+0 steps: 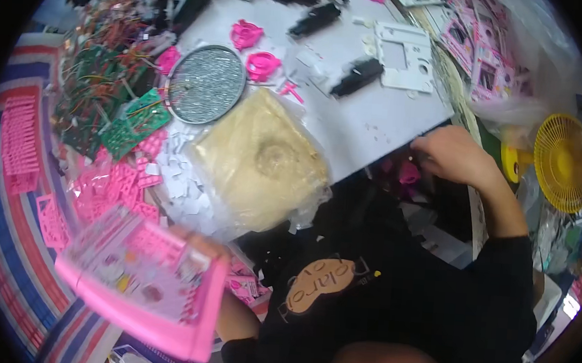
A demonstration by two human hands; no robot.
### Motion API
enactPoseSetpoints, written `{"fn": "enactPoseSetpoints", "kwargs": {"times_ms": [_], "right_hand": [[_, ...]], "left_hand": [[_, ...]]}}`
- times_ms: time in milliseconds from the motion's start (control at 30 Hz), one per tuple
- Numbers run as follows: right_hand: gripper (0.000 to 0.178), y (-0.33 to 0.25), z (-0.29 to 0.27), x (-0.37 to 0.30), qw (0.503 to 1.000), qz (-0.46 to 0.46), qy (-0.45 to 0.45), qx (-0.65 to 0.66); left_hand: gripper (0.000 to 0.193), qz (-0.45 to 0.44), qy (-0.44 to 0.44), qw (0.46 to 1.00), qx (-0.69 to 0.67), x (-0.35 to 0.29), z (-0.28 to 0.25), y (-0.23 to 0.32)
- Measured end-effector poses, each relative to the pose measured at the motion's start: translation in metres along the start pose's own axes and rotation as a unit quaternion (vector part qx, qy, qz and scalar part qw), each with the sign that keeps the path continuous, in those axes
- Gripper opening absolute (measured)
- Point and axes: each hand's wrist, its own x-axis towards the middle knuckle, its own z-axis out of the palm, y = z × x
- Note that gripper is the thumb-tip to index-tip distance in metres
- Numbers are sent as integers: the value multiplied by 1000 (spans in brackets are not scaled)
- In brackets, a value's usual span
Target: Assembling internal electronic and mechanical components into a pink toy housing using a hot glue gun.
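My left hand (200, 244) is closed on the far edge of a pink plastic toy casing (142, 279), which is tilted at the lower left. Its lilac face carries printed pictures, a grid of small openings and a row of pink teeth; motion blurs it a little. Over at the table's right edge, my right hand (451, 152) is bent downward beside a small pink part (409, 172) in the dark space below the tabletop. Most of its fingers are hidden, so what they hold cannot be told. A yellowish plastic-wrapped slab (258, 169) lies between my hands.
A round tray of metal screws or pins (206, 84) stands behind the slab. Wired green circuit boards (133, 123) and pink parts (122, 183) pile up at left. Black parts (357, 77), a white panel (404, 58), printed pink panels (485, 60) and a yellow fan (563, 163) are rightward.
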Motion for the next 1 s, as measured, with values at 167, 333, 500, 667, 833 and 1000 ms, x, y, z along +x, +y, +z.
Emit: {"fn": "enactPoseSetpoints", "kwargs": {"times_ms": [167, 333, 500, 667, 833, 1000], "right_hand": [[23, -21, -35, 30, 964, -36, 84, 250], [21, 32, -72, 117, 935, 8, 288, 206], [24, 147, -123, 217, 925, 191, 329, -6], [29, 153, -139, 231, 951, 205, 225, -54], [36, 142, -122, 231, 971, 148, 158, -105], [29, 144, -108, 232, 964, 108, 224, -100]], "left_hand": [[46, 9, 223, 949, 223, 28, 31, -52], [45, -20, 346, 919, 187, -7, 47, -56], [41, 22, 334, 916, 222, -26, 46, -71], [45, 41, 297, 918, 259, -30, 33, -74], [47, -4, 321, 923, 212, -10, 37, -85], [41, -16, 355, 908, 221, -6, 38, -93]]}}
